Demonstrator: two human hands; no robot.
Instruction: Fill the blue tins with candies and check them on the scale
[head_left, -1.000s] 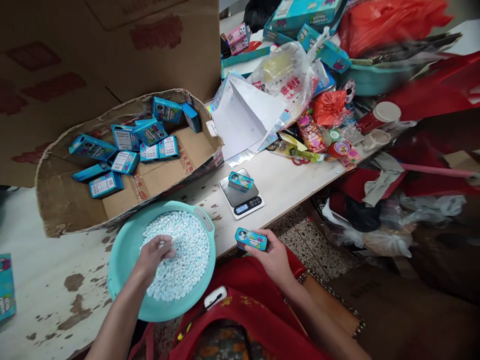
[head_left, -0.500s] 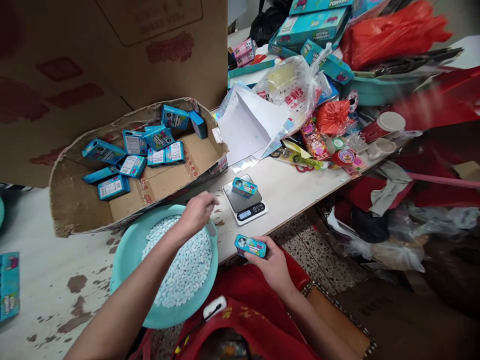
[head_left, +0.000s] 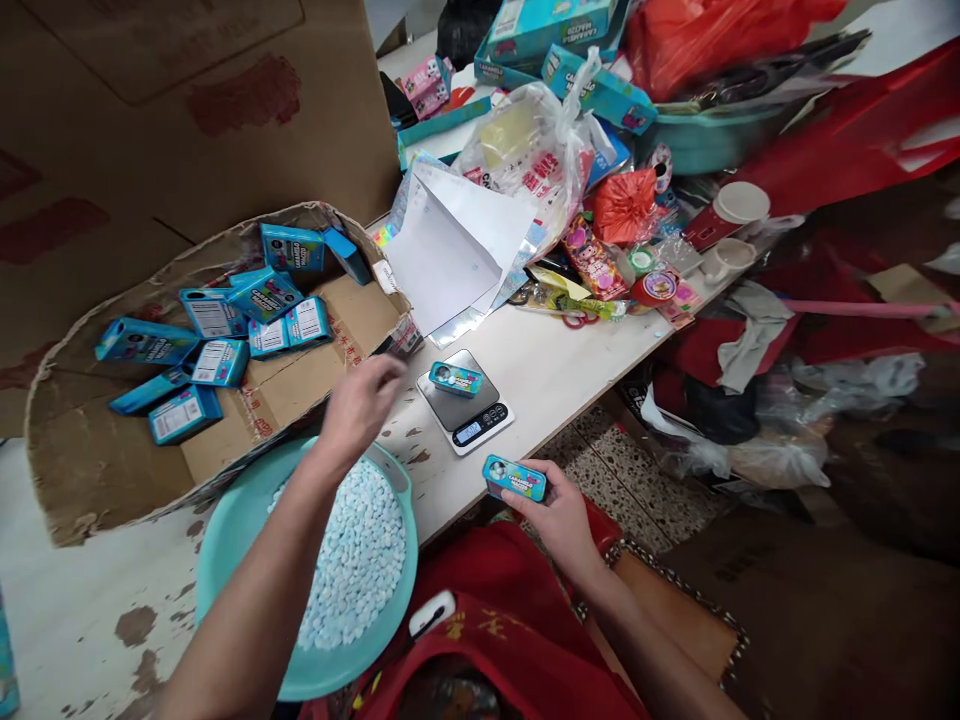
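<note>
My right hand (head_left: 559,515) grips a small blue caramel box (head_left: 515,479) in front of the table edge, thumb across its near side. Blurred by motion, my left hand (head_left: 364,405) hovers past the far rim of the basin with curled fingers pressed together; whatever is in them is hidden. Below that forearm, a turquoise basin (head_left: 225,540) holds many small pale-blue candies (head_left: 356,560). Just right of my left hand, another blue caramel box (head_left: 456,379) rests on a digital scale (head_left: 466,415) with a lit display.
A cut-down cardboard box (head_left: 300,375) with several blue caramel boxes (head_left: 271,293) stands behind the basin. White paper sheets (head_left: 446,250), a clear plastic bag (head_left: 525,140), red scissors (head_left: 580,320) and a paper cup (head_left: 739,205) crowd the table's right side.
The view has swung to the right, so the table things appear further left. My left hand stays between basin and scale, fingers still together. The right hand keeps its hold on the caramel box.
</note>
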